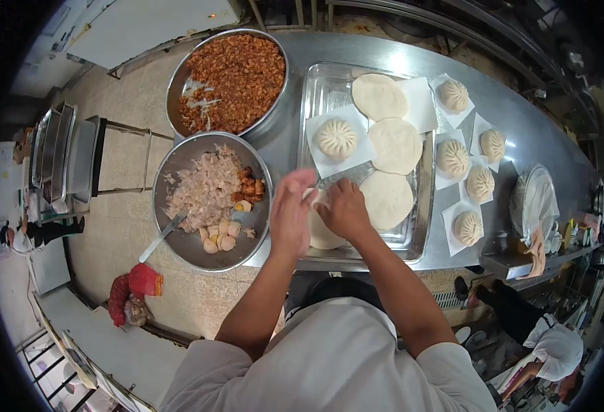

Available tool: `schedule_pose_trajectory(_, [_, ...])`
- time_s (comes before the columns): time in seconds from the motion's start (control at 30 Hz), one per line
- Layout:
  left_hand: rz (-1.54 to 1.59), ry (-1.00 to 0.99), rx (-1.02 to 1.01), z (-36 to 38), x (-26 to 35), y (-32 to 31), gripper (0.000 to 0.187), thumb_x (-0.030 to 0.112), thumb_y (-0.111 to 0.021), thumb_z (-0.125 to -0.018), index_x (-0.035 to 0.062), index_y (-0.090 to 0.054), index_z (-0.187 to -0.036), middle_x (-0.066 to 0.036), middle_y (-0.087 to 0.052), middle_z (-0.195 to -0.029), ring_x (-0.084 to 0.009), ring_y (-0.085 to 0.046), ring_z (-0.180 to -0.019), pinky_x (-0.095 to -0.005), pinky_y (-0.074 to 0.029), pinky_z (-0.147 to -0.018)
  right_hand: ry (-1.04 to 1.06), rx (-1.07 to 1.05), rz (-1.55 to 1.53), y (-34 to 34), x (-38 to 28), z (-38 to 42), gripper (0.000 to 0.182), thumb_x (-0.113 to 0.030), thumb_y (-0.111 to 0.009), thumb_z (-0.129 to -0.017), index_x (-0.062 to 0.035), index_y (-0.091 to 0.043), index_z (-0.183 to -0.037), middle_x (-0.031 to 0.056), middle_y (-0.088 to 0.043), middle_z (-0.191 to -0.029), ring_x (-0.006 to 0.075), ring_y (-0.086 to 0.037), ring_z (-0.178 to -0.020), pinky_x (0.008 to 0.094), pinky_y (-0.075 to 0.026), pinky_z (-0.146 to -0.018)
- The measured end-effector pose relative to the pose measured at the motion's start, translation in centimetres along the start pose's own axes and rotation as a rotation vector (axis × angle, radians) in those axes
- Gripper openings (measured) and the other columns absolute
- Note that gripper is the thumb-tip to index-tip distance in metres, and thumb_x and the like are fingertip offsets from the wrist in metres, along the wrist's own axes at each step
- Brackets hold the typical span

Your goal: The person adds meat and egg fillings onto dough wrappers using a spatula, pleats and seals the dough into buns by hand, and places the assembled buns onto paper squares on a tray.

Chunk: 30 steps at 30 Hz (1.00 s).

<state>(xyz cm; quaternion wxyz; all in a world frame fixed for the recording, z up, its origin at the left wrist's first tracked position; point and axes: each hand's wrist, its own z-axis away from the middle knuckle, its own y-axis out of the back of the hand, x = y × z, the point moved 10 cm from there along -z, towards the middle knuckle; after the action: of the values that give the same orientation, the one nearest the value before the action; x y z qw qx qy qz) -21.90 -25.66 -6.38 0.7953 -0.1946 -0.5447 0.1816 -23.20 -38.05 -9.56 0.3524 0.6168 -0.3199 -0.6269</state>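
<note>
The blurred left hand (292, 214) seemingly hides part of a dough round (324, 237).

Bright overhead light throws a white glare spot on the steel table (281, 51) and sheen along the metal tray (422, 226). The left hand (292, 206) is motion-blurred. Fisheye distortion bends the edges, which darken into black corners.

The person wears a plain white shirt (322, 360), loosely creased, whose short sleeves (454, 376) end well behind the hands, near the elbows. The left hand (292, 214) and right hand (346, 207) are bare, as are both forearms (404, 283). Nearer the hands, a black garment (336, 291) borders the shirt's rounded front.
</note>
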Motion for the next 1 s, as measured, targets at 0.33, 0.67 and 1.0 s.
schedule_pose_trajectory(0.33, [-0.108,0.308,-0.135,9.3,-3.7,5.1,0.039,0.037,-0.049,-0.103,0.0030,-0.053,-0.122,-0.013,-0.060,-0.121,-0.0239,-0.061,-0.110,-0.0396,-0.049,-0.095,-0.100,-0.392,-0.146,-2.4,0.7,0.8,0.043,-0.022,-0.075,-0.077,0.0031,-0.060,-0.108,0.0237,-0.067,-0.102,0.0407,-0.064,-0.101,0.0468,-0.050,-0.086])
schedule_pose_trajectory(0.67, [0.427,0.574,-0.227,7.7,-6.1,-1.4,0.098,0.086,-0.041,-0.079,0.0128,-0.044,-0.144,-0.013,-0.053,-0.139,-0.0328,-0.055,-0.123,-0.0519,-0.044,-0.103,0.218,-0.311,-0.203,11.2,-7.5,5.3,0.030,-0.010,-0.070,-0.080,-0.0030,-0.063,-0.108,0.0223,-0.067,-0.099,0.0410,-0.064,-0.091,0.0450,-0.051,-0.080])
schedule_pose_trajectory(1.0, [0.782,0.398,-0.691,9.0,-0.7,-12.2,0.098,0.080,-0.051,-0.080,0.0152,-0.033,-0.152,-0.016,-0.038,-0.153,-0.0420,-0.039,-0.139,-0.0711,-0.031,-0.107,-0.234,0.308,-0.779,16.8,8.9,17.9,0.022,0.006,-0.040,-0.091,-0.0005,-0.060,-0.098,-0.0013,-0.050,-0.079,0.0069,-0.049,-0.073,0.0252,-0.050,-0.069])
